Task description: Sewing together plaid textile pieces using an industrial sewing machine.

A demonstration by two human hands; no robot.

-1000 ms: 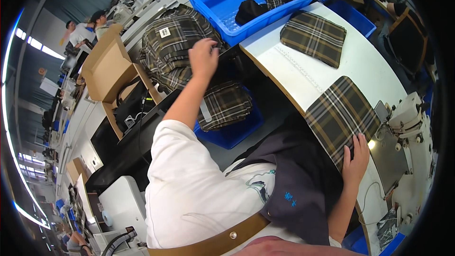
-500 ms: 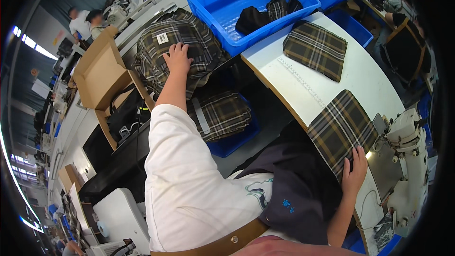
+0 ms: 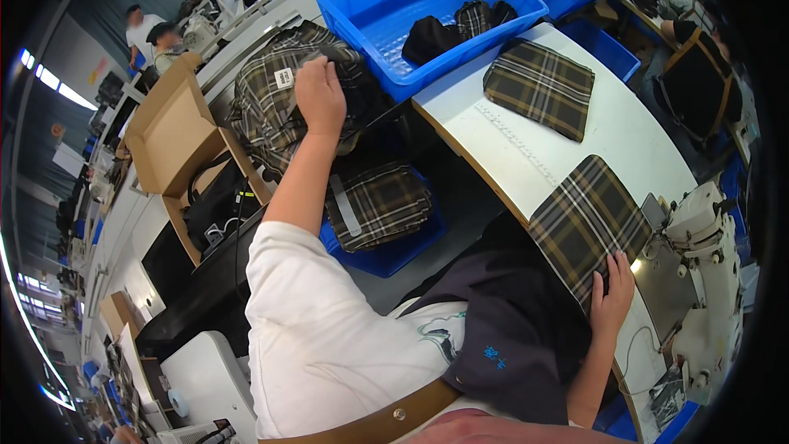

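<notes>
My left hand [image 3: 320, 99] is stretched far forward, its fingers closed on the plaid cloth of a loose heap [image 3: 267, 119]. A dark edge of that cloth rises at the fingertips, beside a small white label [image 3: 284, 78]. My right hand [image 3: 612, 292] lies flat, fingers extended, on the near edge of a plaid cloth panel [image 3: 590, 218] on the white table. That panel lies next to a white sewing machine [image 3: 699, 226]. Farther along the table is another plaid panel [image 3: 542, 86].
A large blue bin [image 3: 386, 25] holding dark and plaid pieces stands ahead. Below, a folded plaid stack [image 3: 382, 210] with a grey strip sits in a blue tray [image 3: 394, 261]. An open cardboard box [image 3: 173, 127] stands at left. A printed ruler scale [image 3: 518, 144] marks the white table [image 3: 649, 127].
My left hand has gone from lying spread on the heap to closing on its cloth, lifting an edge slightly. My right hand stays on the panel.
</notes>
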